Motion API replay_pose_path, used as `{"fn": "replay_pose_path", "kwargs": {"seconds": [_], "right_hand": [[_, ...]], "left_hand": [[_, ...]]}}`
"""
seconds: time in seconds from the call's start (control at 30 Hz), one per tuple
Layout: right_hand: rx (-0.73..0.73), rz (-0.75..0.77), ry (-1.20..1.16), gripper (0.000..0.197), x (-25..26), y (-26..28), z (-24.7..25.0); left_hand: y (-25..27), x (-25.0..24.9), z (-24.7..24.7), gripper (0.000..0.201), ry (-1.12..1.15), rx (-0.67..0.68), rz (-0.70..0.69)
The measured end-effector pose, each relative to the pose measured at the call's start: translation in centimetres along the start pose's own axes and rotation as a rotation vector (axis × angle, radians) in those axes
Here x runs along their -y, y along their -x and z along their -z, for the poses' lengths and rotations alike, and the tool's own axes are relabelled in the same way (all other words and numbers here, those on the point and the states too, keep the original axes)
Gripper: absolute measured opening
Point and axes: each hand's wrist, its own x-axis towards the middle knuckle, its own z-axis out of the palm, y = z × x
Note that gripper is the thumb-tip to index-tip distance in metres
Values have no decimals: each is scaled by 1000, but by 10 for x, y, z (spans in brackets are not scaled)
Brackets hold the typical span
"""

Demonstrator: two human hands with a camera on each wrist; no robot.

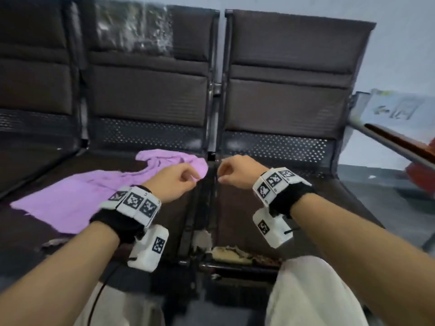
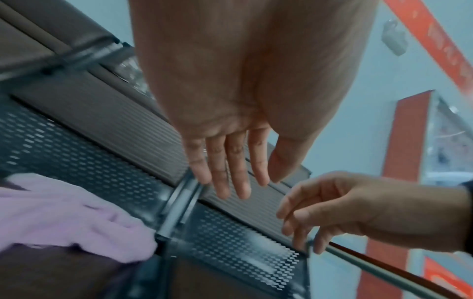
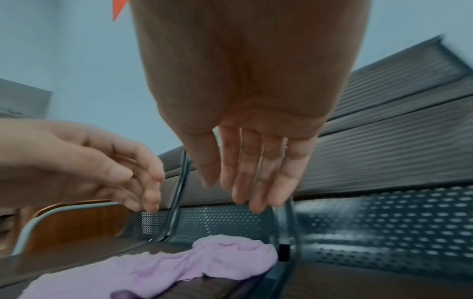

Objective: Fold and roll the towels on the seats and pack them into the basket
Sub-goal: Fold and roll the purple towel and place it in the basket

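Observation:
A lilac towel [image 1: 77, 196] lies spread and rumpled on the middle seat [image 1: 169, 222], its far right corner bunched near the gap between seats. My left hand [image 1: 190, 178] hovers just above that corner, fingers relaxed and holding nothing. My right hand [image 1: 222, 172] hangs beside it over the gap, also holding nothing. In the left wrist view the left fingers [image 2: 230, 178] point down, straight, with the towel [image 2: 64, 218] below left. The right wrist view has the right fingers [image 3: 253, 182] above the towel [image 3: 153, 269]. No basket is in view.
Brown padded seats with perforated metal backs run in a row; the right seat [image 1: 282, 208] has nothing on it. A wood-topped armrest [image 1: 400, 142] slopes at the far right. The front edge of the right seat is torn [image 1: 226, 252]. My knees [image 1: 306, 290] are below.

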Motion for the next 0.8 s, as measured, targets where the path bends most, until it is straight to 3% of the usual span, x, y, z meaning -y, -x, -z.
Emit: {"fn": "replay_pose_path", "kwargs": {"seconds": [0.1, 0.3, 0.5, 0.63, 0.8], "right_hand": [[86, 88, -9, 22, 31, -43, -40], [207, 158, -14, 27, 62, -110, -122], [162, 267, 49, 62, 74, -155, -163], [230, 316, 151, 31, 84, -164, -179], [134, 241, 24, 26, 80, -157, -162]], "left_hand": [[5, 55, 19, 21, -83, -7, 89], [13, 139, 37, 37, -257, 121, 277], [19, 176, 25, 42, -375, 239, 239], [22, 180, 24, 52, -345, 372, 253], [11, 163, 24, 18, -593, 400, 232]]}}
